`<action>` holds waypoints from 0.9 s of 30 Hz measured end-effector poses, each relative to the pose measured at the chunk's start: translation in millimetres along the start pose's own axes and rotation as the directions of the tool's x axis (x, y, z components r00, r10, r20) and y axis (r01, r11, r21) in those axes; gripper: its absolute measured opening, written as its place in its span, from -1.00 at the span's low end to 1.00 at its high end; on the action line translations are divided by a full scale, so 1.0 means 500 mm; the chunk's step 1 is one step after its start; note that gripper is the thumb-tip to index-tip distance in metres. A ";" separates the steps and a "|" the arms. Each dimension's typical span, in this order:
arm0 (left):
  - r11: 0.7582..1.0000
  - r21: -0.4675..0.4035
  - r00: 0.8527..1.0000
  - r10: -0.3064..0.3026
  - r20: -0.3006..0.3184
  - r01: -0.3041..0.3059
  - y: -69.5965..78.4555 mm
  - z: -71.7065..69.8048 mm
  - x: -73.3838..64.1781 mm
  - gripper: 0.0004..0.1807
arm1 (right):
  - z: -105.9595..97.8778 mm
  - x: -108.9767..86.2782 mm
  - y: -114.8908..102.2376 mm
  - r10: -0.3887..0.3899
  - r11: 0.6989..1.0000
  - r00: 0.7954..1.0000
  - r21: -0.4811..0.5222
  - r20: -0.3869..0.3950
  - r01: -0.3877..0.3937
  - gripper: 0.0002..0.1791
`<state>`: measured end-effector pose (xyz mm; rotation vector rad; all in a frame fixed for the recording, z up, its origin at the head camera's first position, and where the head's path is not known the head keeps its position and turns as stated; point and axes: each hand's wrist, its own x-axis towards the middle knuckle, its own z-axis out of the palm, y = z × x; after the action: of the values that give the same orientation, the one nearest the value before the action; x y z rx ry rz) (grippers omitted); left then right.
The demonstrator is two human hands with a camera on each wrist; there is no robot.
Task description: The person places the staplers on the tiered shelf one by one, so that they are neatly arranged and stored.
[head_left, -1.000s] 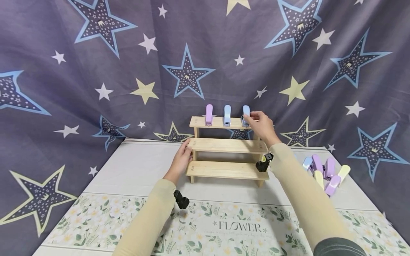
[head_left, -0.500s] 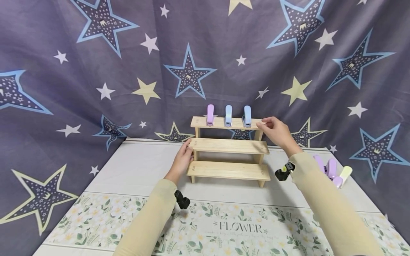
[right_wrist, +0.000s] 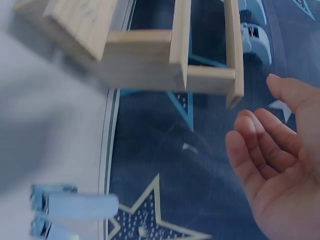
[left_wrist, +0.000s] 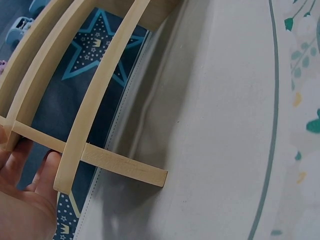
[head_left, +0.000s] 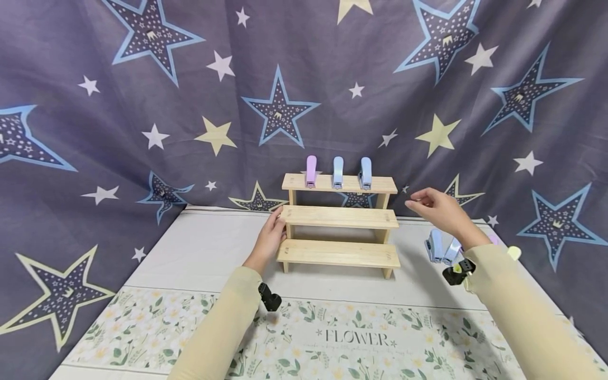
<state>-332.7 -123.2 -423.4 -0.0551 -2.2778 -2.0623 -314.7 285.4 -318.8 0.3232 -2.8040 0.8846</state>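
A three-step wooden shelf (head_left: 339,215) stands on the table. My left hand (head_left: 268,237) holds its left end by the middle step; in the left wrist view, the fingers (left_wrist: 46,172) curl about the side support. Along the top step a purple stapler (head_left: 311,171), a blue stapler (head_left: 338,172) and another blue stapler (head_left: 365,173) stand in a row. My right hand (head_left: 442,212) hovers to the right of the shelf with nothing in it. Its fingers are loosely bent and the thumb stands apart in the right wrist view.
Two blue staplers (head_left: 434,246) lie on the table below my right hand. Beyond them, my right arm mostly covers a yellow stapler (head_left: 514,253) and a bit of purple. A starred curtain (head_left: 190,105) hangs behind; a floral cloth band (head_left: 332,338) runs along the front.
My right hand has let go of the right-hand blue stapler on the top step and moved right and down, away from the shelf. My left hand has stayed in place.
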 end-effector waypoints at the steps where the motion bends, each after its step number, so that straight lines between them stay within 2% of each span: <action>1: 1.000 0.000 1.000 0.001 0.001 -0.001 0.001 0.000 0.000 -0.45 | -0.004 -0.006 0.008 0.006 1.000 1.000 -0.005 0.009 -0.006 -0.41; 5: 1.000 0.006 1.000 0.003 -0.003 -0.003 0.003 0.001 0.000 -0.45 | -0.022 -0.030 0.042 0.022 0.999 0.999 -0.025 0.037 -0.021 -0.44; 15: 1.000 0.028 1.000 0.000 -0.010 0.000 0.000 0.002 -0.003 -0.44 | -0.059 -0.089 0.123 0.013 0.996 0.996 -0.092 0.089 -0.005 -0.53; 21: 1.000 0.029 1.000 -0.001 -0.002 0.001 -0.001 0.002 -0.005 -0.44 | -0.075 -0.123 0.169 0.048 0.987 0.995 -0.157 0.092 -0.033 -0.54; 27: 1.000 0.013 1.000 0.012 0.000 -0.012 0.002 0.003 -0.004 -0.44 | -0.087 -0.159 0.209 0.091 0.981 0.987 -0.180 0.130 -0.067 -0.52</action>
<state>-330.9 -121.7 -422.8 -0.0676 -2.2854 -2.0413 -261.2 406.2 -359.5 0.2575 -3.0151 0.6467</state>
